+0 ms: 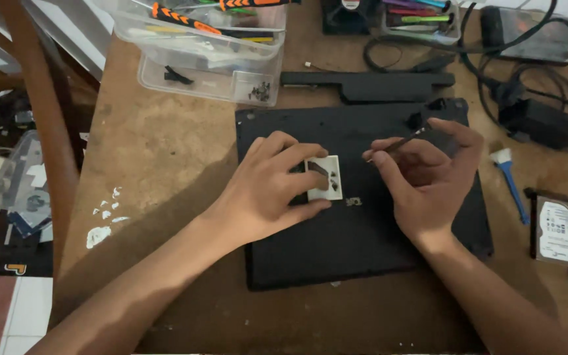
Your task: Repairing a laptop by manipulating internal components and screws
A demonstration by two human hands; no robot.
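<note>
Worn brown wooden desk (165,138) carrying a flat black laptop base (336,250), underside up. Left hand (264,190) rests on the base, its fingers pressing a small white rectangular plastic piece (327,179) against the surface. Right hand (428,174), just beside it, pinches a thin dark metal tool (402,141) between thumb and forefinger, tip angled toward the white piece. Beyond the right hand lie a blue-handled brush (511,181) and a bare hard drive (555,230).

Black laptop (363,236); white label (324,177); blue brush (511,184); brown table (165,144).
</note>
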